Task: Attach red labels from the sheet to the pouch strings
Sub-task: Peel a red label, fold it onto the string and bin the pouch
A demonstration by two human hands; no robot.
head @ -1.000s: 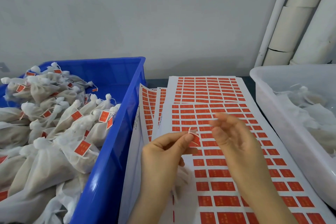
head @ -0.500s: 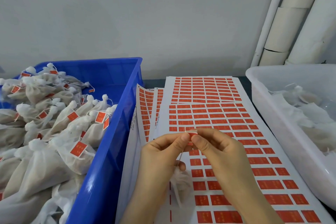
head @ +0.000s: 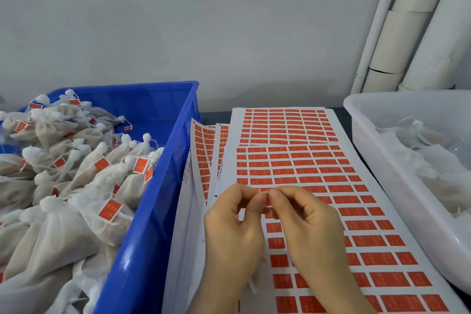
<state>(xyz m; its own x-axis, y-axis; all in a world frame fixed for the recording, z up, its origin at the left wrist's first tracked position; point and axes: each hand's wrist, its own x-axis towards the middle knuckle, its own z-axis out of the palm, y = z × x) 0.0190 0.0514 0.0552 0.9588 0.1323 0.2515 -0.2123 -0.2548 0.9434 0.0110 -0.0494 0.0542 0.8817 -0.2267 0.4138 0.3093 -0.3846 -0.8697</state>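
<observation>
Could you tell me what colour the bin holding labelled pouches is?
The bin is blue; head view shows it.

I'm making out no readable text. Red labels (head: 308,162) on top sheet (head: 230,168) carrying pale print, too blurred to read. Pouch labels (head: 110,209) in blue crate (head: 163,186) showing same faint marks. Lower sheet margin (head: 187,173) carrying tiny dark print, illegible. My pinched label (head: 267,202) showing only red sliver.

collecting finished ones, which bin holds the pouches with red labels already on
The blue crate on the left: its pouches carry red labels on their strings, while those in the translucent white bin on the right show none.
</observation>
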